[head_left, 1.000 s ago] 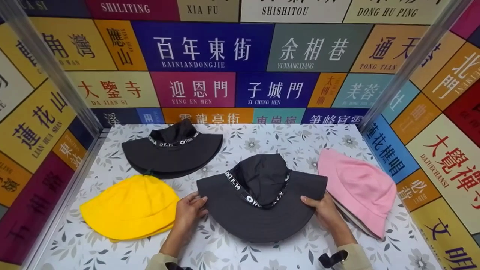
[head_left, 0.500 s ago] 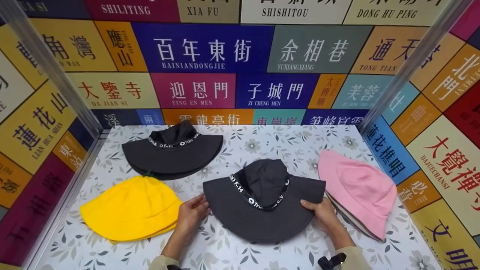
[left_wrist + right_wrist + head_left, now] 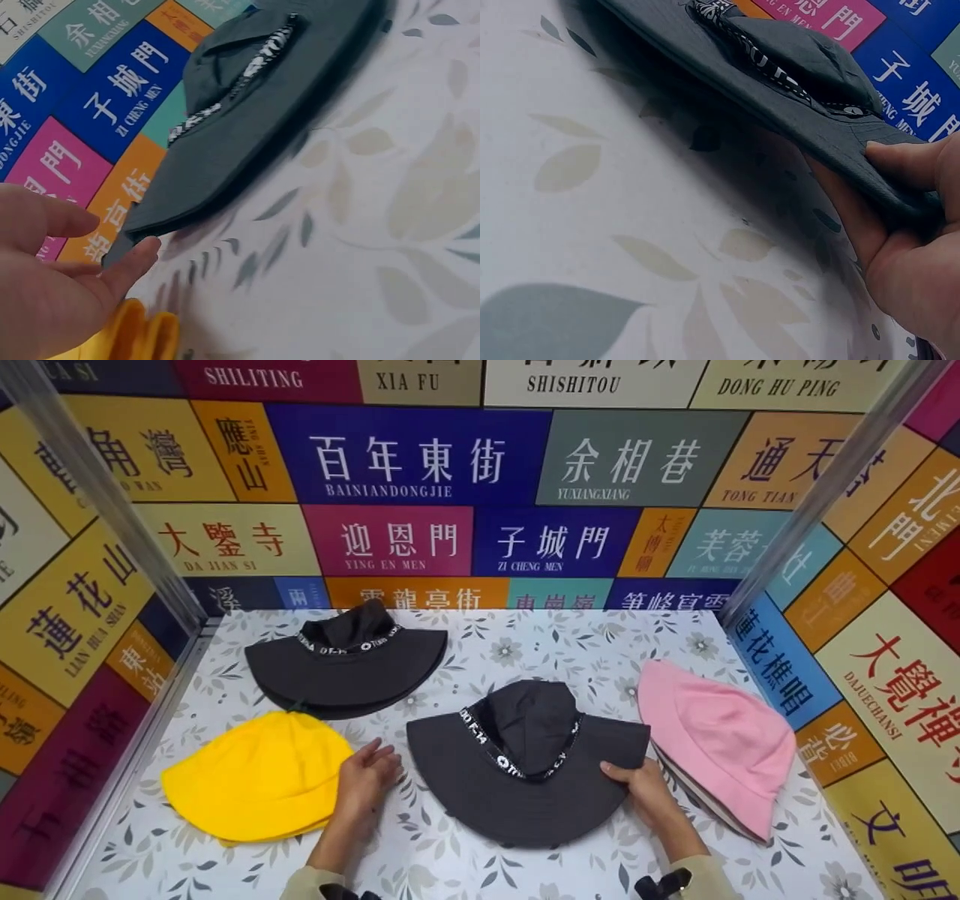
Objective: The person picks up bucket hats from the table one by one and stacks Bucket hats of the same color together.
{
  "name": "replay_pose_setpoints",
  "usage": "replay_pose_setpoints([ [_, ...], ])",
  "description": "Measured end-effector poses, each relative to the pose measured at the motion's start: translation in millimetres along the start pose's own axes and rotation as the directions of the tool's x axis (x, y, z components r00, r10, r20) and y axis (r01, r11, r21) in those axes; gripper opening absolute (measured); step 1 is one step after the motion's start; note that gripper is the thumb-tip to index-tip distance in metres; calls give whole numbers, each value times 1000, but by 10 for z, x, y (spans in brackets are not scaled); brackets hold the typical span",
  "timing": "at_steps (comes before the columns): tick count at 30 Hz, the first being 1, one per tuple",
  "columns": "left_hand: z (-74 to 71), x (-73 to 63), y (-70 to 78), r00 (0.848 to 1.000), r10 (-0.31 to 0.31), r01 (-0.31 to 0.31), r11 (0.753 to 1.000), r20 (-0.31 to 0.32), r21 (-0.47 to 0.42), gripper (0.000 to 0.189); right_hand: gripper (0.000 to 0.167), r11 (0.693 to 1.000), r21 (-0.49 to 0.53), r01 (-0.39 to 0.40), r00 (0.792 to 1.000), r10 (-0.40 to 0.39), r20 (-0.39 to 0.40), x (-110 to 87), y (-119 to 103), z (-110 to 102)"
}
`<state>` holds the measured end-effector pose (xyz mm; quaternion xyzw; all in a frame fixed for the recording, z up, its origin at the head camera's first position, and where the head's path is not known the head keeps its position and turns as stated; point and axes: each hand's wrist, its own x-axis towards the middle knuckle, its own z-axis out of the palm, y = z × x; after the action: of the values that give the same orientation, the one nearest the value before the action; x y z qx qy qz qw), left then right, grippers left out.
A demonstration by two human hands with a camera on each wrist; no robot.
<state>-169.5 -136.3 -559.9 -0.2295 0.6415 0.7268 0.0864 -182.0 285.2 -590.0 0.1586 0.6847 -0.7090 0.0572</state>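
A dark grey bucket hat (image 3: 525,802) with a white-lettered band lies folded at the front middle of the table. My right hand (image 3: 651,789) pinches the right end of its brim, thumb on top and fingers beneath, as the right wrist view confirms. Off the brim's left end, my left hand (image 3: 366,781) holds nothing, its fingers loosely extended. It is beside the right edge of a yellow bucket hat (image 3: 255,787). In the left wrist view a gap separates the thumb and fingers of the left hand (image 3: 67,277) near the grey brim (image 3: 202,180).
A second black bucket hat (image 3: 345,679) lies folded at the back left. To the right is a pink bucket hat (image 3: 720,742), close to the held brim. The table (image 3: 570,645) has a leaf-patterned cover. Printed panels (image 3: 405,454) wall the back and sides.
My left hand has let go of the grey hat's brim and moved left towards the yellow hat. The grey hat has come down slightly, with the right hand still pinching it.
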Motion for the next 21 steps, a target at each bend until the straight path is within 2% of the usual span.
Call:
replay_pose_setpoints([
  [5,-91,97,135,997,-63,57,987,-36,-150,75,42,1000,-7,0,1000,0,-1,-8,-10,-2],
  [7,-114,126,160,997,-77,71,968,-17,-239,81,41,1000,-12,-2,1000,2,-3,-11,-11,-3],
  [9,-125,161,181,996,-92,94,938,23,-333,84,41,1000,-5,-8,1000,8,-4,-13,-10,-3],
  [11,-133,208,208,994,-93,109,898,59,-426,82,40,1000,-5,-9,1000,9,-7,-14,-9,-2],
  [14,-149,300,260,990,-94,137,811,104,-569,79,41,1000,-22,-8,1000,8,-20,-15,-10,1],
  [18,-178,410,323,985,-110,170,692,130,-702,80,41,996,-90,-6,999,1,-46,-15,-7,3],
  [21,-183,461,369,986,-97,167,643,137,-747,80,39,994,-106,0,998,-6,-60,-14,-5,4],
])
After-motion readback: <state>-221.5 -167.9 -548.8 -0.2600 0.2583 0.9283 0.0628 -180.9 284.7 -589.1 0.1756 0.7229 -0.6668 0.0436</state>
